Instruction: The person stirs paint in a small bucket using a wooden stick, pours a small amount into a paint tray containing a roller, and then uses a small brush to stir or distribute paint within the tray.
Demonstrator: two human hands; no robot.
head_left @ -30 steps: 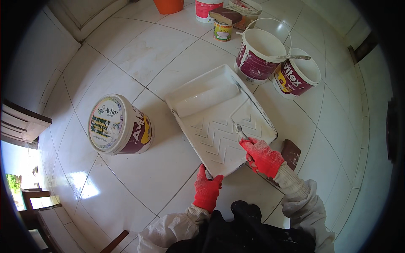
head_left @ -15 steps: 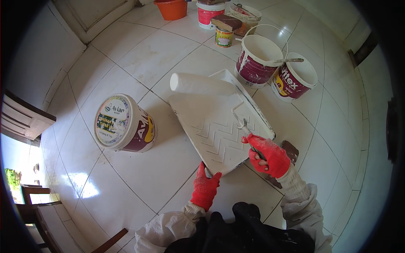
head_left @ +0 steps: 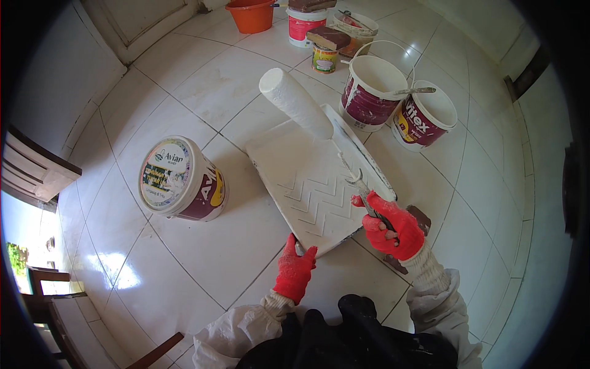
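My right hand (head_left: 393, 227), in a red glove, is closed around the handle of a paint roller (head_left: 298, 104). The white-coated roller sleeve is tilted, its left end raised above the far end of a white paint tray (head_left: 316, 209). White paint covers the inside of the tray, and zigzag ridges show on its near slope. At the tray's near left corner, my red-gloved left hand (head_left: 294, 270) grips the edge with finger and thumb on either side of the corner; its other fingers are partly hidden. A lidded paint bucket (head_left: 182, 178) stands left of the tray.
Beyond the tray's far right side stand an open handled bucket (head_left: 372, 95) and a smaller open bucket (head_left: 425, 117), a brush-like tool resting across their rims. Farther back are a small can (head_left: 324, 59) and an orange basin (head_left: 251, 17). A brown block (head_left: 420, 219) lies beside my right hand.
The roller sleeve has swung from lying nearly level across the tray to a steeper tilt, its left end higher and farther away. My left hand stays at the tray corner.
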